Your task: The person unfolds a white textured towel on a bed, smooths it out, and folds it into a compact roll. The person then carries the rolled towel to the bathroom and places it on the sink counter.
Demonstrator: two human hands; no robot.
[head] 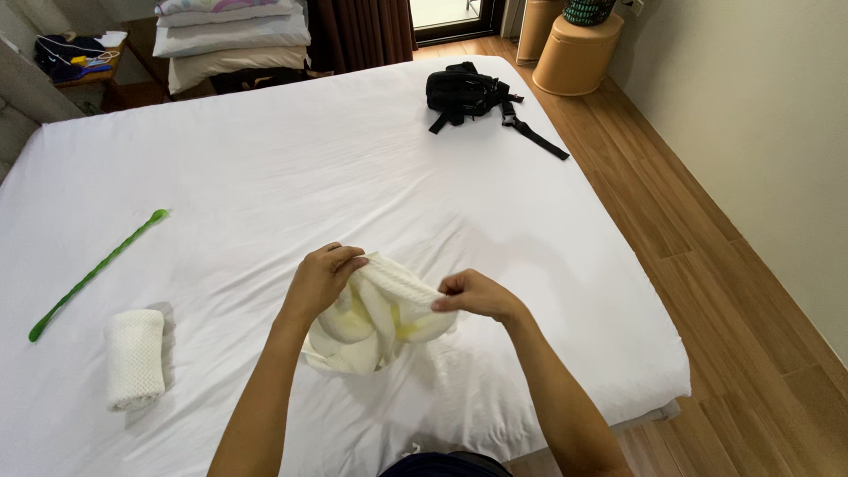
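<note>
- Leftmost, green stick (95, 272) lying slantwise on the white bed (291, 168), well apart from both hands.
- Just below it, rolled white towel (135, 358), already rolled tight and set down near the bed's left side.
- Left hand (320, 281) closed around the upper edge of a second white towel (382, 316), fingers curled over its ribbed hem.
- Right hand (477, 294) pinching the same hem at the other end; towel held bunched just above the sheet, near the front edge, seemingly not yet rolled or folded.
- Broad bare sheet beyond the hands; black bag (468, 93) far off toward the far right corner.
- Bed's right edge dropping to wooden floor (733, 300), wall close alongside.
</note>
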